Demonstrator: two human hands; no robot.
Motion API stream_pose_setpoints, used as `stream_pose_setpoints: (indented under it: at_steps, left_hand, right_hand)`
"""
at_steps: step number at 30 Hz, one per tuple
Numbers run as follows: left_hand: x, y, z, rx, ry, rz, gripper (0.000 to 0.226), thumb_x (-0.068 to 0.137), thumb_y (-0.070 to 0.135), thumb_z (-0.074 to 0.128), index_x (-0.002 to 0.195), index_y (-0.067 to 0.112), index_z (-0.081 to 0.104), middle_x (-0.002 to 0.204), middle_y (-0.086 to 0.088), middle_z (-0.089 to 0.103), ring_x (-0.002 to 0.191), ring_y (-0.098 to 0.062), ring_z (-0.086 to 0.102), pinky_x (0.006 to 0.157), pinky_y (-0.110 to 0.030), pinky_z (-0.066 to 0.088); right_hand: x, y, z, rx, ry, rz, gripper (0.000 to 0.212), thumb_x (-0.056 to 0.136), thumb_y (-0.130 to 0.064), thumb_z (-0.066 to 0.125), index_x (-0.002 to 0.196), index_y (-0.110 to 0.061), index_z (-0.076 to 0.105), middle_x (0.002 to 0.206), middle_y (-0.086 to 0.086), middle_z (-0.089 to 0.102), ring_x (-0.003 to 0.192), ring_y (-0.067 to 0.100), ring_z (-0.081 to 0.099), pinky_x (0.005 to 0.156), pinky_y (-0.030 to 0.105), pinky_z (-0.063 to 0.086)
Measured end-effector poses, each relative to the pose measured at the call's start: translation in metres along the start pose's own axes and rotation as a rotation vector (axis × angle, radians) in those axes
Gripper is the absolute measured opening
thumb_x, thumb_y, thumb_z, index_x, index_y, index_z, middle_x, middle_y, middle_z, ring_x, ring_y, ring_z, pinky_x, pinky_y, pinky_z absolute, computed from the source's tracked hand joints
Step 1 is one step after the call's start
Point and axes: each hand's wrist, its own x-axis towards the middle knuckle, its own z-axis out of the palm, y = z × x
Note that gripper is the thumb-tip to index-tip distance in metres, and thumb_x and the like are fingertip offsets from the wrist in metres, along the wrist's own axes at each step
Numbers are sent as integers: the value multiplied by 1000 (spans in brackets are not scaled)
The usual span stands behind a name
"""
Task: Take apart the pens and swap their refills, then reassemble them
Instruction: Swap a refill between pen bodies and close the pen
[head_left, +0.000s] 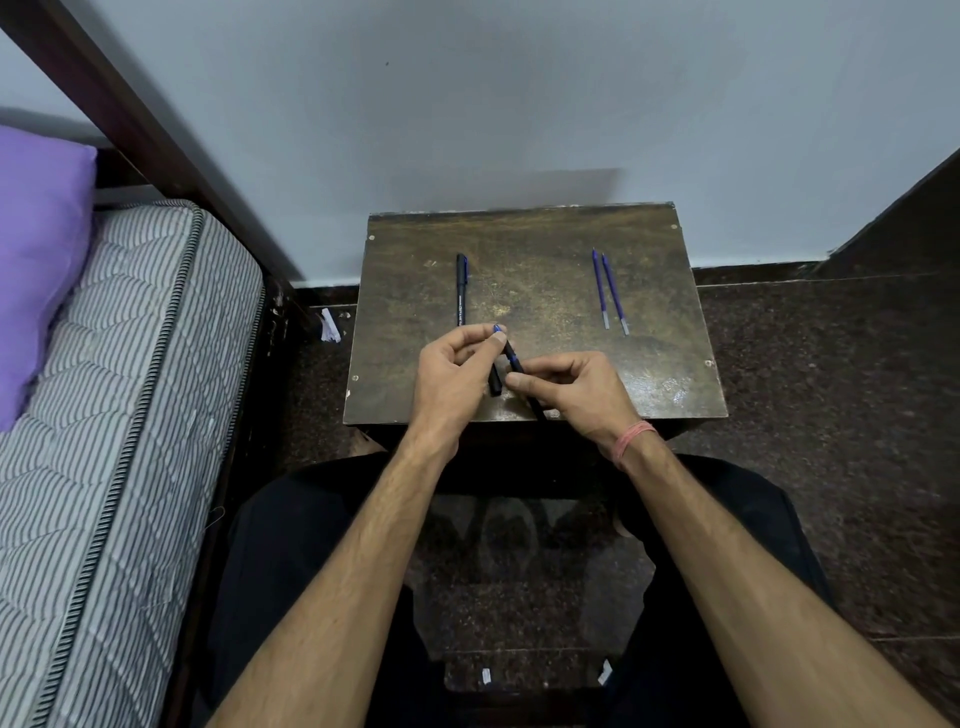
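Note:
A black pen (461, 288) with a blue clip lies lengthwise on the small dark wooden table (540, 244), left of centre. Two blue refills (610, 292) lie side by side on the right part of the table. Over the table's front edge both hands hold a second black pen (514, 361) with a blue end. My left hand (457, 376) pinches its upper blue end and also holds a short black piece that looks like a cap (496, 382). My right hand (576, 389) grips the lower barrel.
A striped mattress (104, 415) with a purple pillow (36, 260) stands close on the left. A wall rises right behind the table. Dark speckled floor surrounds it, with small scraps of paper (330, 325). My legs in black trousers are under the table's front edge.

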Motion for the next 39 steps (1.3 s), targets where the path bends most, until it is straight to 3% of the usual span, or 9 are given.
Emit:
stream_pose_setpoints:
  at_steps: [6,11,16,19,22,27,30,34,39]
  left_hand:
    - [2,0,-2,-2,-45,-24,14,105,20,71,104,21,85,97,0,86,51,4,63,51,-7,46]
    - [3,-7,-7,19,-78,-46,16,108,26,71,106,26,87,92,-4,75,51,-7,43,48,-24,36]
    - [-1,-13,-8,-19,-81,-5,10,100,30,85,107,24,86,78,6,79,50,2,51,48,-13,41]
    - [1,-16,-7,-71,-55,-24,18,98,23,86,115,18,82,87,-1,84,58,-1,59,51,-14,44]
    - [3,-18,-10,-86,-59,-50,23,99,23,85,120,15,79,105,-7,87,72,-9,64,51,-14,47]
    - [9,-20,-18,-94,-219,-32,17,104,22,73,118,21,82,120,-7,85,63,0,67,52,-14,49]
    - [11,-19,-23,-78,-235,-66,20,101,30,76,118,25,86,107,2,85,53,-1,57,55,-17,52]
    - [14,-19,-24,-144,-210,-140,45,91,60,85,114,21,87,73,9,72,49,-2,48,56,-18,51]
    - [13,-18,-16,-138,-105,-159,10,97,31,87,102,23,87,87,2,81,51,-2,55,50,-13,46]
  right_hand:
    - [1,1,4,-4,15,-3,21,88,-23,95,107,-16,90,101,6,88,103,30,84,102,58,64]
    - [1,1,6,-45,52,14,25,84,-30,98,104,-17,90,96,5,87,100,31,84,101,58,64]
    - [1,-3,10,-31,65,19,22,80,-29,100,97,-18,90,91,9,87,100,41,82,97,57,64]
    - [0,-4,11,-22,70,33,25,79,-27,101,97,-14,90,92,13,86,94,34,83,90,49,63]
    - [-1,-7,12,-21,82,42,27,79,-26,101,99,-12,89,93,14,86,95,37,83,94,53,64]
    - [-4,-10,11,-37,68,16,20,85,-23,97,101,-14,90,93,7,87,99,31,84,96,46,64]
    - [-5,-11,12,-32,67,6,15,85,-22,96,98,-17,90,90,3,87,95,28,85,89,38,66]
    - [-5,-10,13,-54,71,14,20,81,-26,99,97,-18,91,89,2,87,97,29,84,94,41,65]
    - [-2,-7,13,-60,72,27,23,76,-30,102,93,-19,90,85,2,87,86,23,85,83,34,66]
